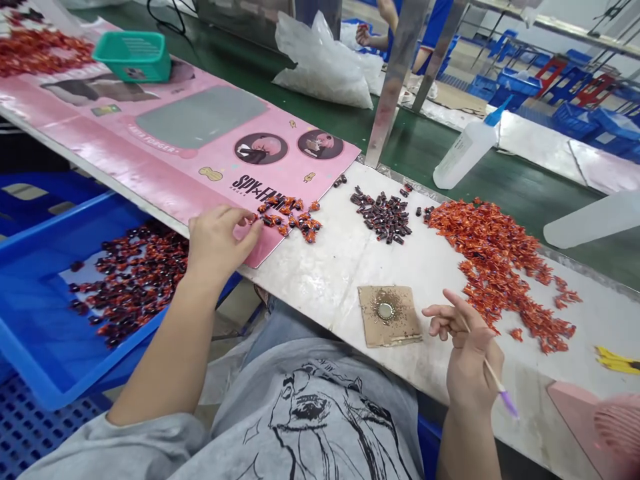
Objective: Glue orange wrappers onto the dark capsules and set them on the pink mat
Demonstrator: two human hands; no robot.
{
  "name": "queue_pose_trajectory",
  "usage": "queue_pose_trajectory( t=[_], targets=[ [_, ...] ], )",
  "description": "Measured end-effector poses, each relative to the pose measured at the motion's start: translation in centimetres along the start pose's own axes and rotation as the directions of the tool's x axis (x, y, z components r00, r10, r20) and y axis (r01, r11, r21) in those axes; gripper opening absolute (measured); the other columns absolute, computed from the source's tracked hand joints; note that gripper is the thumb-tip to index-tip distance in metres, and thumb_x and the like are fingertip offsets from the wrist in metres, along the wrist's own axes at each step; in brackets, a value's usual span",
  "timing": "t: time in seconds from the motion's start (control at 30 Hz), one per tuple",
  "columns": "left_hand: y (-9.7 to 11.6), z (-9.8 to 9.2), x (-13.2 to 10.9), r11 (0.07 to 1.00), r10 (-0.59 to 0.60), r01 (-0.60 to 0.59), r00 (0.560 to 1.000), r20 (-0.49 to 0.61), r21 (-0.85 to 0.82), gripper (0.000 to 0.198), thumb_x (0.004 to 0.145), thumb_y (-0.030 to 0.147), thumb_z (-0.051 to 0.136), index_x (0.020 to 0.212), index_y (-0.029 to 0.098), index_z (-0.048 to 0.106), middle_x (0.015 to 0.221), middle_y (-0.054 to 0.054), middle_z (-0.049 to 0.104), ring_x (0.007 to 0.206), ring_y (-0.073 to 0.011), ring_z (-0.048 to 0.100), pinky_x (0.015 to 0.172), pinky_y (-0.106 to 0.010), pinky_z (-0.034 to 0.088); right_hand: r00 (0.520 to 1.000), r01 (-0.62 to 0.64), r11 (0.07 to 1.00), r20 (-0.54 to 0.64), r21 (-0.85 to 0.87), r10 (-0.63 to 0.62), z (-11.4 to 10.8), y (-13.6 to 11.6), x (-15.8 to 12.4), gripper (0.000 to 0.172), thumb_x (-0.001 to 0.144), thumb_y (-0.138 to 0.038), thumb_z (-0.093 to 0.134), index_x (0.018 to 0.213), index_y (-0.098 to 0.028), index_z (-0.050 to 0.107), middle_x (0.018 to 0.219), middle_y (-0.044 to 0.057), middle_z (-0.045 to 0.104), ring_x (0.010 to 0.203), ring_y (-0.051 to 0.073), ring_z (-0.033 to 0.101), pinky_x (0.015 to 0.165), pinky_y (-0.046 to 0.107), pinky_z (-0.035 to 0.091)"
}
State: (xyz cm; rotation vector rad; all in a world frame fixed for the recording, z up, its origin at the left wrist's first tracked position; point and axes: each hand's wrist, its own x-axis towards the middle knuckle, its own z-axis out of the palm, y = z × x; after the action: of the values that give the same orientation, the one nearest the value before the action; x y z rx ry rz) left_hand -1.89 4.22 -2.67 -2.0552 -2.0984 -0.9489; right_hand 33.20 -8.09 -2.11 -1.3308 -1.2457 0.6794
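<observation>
My left hand (213,243) is over the edge of the pink printed mat, thumb and forefinger closed on a small orange-and-black part (255,217). Beside its fingertips lies a loose group of similar orange-and-black parts (311,230). My right hand (473,357) is raised over the white table, holding a thin stick with a purple end (509,403); that end points down and toward me. To its left is a cardboard square (367,327), speckled brown, with a bottle cap (385,311) on it. Small black parts (383,217) and a large pile of orange parts (495,250) lie beyond.
A blue bin (30,280) of orange-and-black parts stands at my left, below table height. A green basket (145,60) sits on the mat. Farther back are a squeeze bottle (465,155), a plastic bag (325,70) and a metal post (393,87). Another person's hand (364,35) shows behind.
</observation>
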Motion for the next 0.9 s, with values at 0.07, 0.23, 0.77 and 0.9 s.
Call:
queue_pose_trajectory(
  t=[0.07, 0.23, 0.77, 0.9],
  targets=[
    [2.3, 0.7, 1.2, 0.998, 0.05, -0.049, 0.999, 0.016, -0.031, 0.016, 0.089, 0.028, 0.054, 0.087, 0.017, 0.067, 0.088, -0.01, 0.069, 0.089, -0.0286, 0.064, 0.085, -0.044, 0.048, 0.999, -0.047, 0.998, 0.021, 0.043, 0.046, -0.4, 0.3, 0.1, 0.068, 0.092, -0.074, 0.034, 0.125, -0.023, 0.065, 0.094, 0.008, 0.071, 0.064, 0.015, 0.059, 0.055, 0.03, 0.045],
    [12.3, 4.9, 3.4, 0.907, 0.421, -0.377, 0.835, 0.354, -0.188, 0.017, 0.089, 0.018, 0.06, 0.103, 0.019, 0.069, 0.109, -0.007, 0.071, 0.105, -0.0222, 0.067, 0.092, -0.033, 0.051, 0.986, -0.118, 0.985, -0.1, 0.123, 0.131, 0.2, 0.3, 0.0, 0.057, 0.087, -0.075, 0.048, 0.095, -0.022, 0.069, 0.077, 0.002, 0.062, 0.067, 0.015, 0.059, 0.059, 0.028, 0.047],
    [15.2, 5.3, -0.2, 0.896, 0.444, -0.388, 0.783, 0.436, -0.215, 0.037, 0.089, 0.002, 0.042, 0.111, 0.011, 0.071, 0.121, -0.017, 0.069, 0.104, -0.0254, 0.069, 0.092, -0.037, 0.055, 0.984, -0.175, 0.984, 0.03, -0.028, 0.176, 1.9, 0.4, -0.5, 0.033, 0.084, -0.051, 0.067, 0.077, -0.02, 0.076, 0.071, 0.006, 0.076, 0.067, 0.019, 0.069, 0.063, 0.03, 0.056],
    [12.8, 3.4, -2.8, 0.808, 0.378, -0.179, 0.888, 0.26, -0.562, 0.028, 0.089, 0.013, 0.049, 0.096, 0.016, 0.076, 0.116, -0.012, 0.075, 0.095, -0.0217, 0.072, 0.082, -0.032, 0.06, 0.985, -0.151, 0.984, 0.066, -0.093, 0.157, 2.8, 0.9, -0.9, 0.031, 0.089, -0.044, 0.062, 0.077, -0.019, 0.075, 0.072, 0.007, 0.076, 0.066, 0.019, 0.07, 0.061, 0.029, 0.056]
  ],
)
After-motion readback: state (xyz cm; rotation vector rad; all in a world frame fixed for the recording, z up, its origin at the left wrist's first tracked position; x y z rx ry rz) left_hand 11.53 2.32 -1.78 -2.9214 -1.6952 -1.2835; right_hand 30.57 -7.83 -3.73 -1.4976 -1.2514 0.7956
